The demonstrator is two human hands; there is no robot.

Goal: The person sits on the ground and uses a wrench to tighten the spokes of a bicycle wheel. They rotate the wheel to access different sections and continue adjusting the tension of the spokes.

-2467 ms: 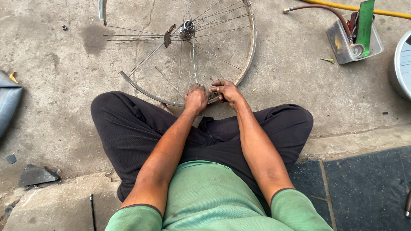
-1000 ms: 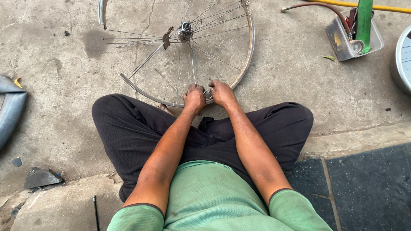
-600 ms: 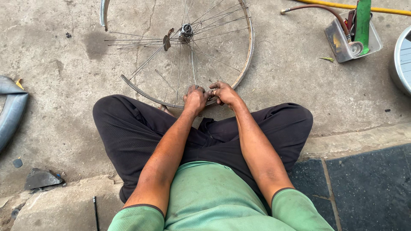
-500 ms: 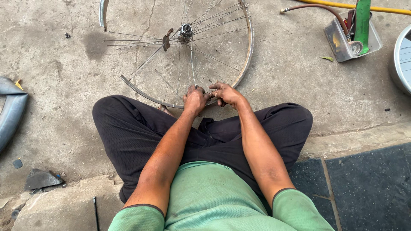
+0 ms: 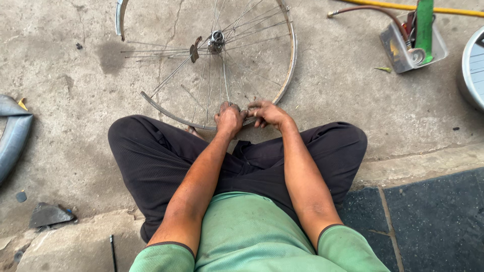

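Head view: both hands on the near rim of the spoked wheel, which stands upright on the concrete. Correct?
Not quite. The head view shows the wheel lying flat on the concrete, not upright. Both the left hand and the right hand are on its near rim.

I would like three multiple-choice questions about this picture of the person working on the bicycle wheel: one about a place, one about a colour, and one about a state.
1. Where do both hands meet the wheel rim?
A. at its far edge
B. at its near edge, by the person's crossed legs
C. at the hub

2. What colour is the person's shirt?
A. green
B. red
C. white

3. In what state is the rim?
A. a whole circle with a tyre on it
B. bare and broken, with a stretch missing on one side
C. standing upright

Answers:
1 B: the left hand and the right hand sit side by side on the near arc, far from the hub.
2 A: sleeves and front are green.
3 B: loose spokes end in open air, with no tyre.
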